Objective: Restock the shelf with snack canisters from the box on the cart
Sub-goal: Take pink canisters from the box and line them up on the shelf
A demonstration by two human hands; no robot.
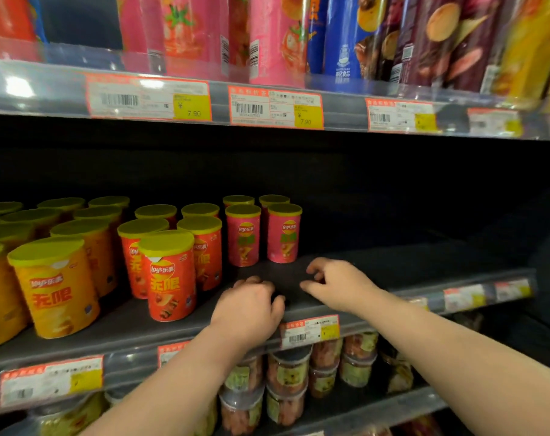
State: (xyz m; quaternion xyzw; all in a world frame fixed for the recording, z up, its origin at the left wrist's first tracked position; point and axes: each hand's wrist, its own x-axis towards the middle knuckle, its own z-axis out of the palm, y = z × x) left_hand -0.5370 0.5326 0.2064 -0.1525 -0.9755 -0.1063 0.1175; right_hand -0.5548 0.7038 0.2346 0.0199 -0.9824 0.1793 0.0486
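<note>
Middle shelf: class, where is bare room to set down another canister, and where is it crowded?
Bare: the shelf right of the pink canisters, and the strip before them around the left hand and right hand. Crowded: left half, packed with red canisters and yellow canisters.
</note>
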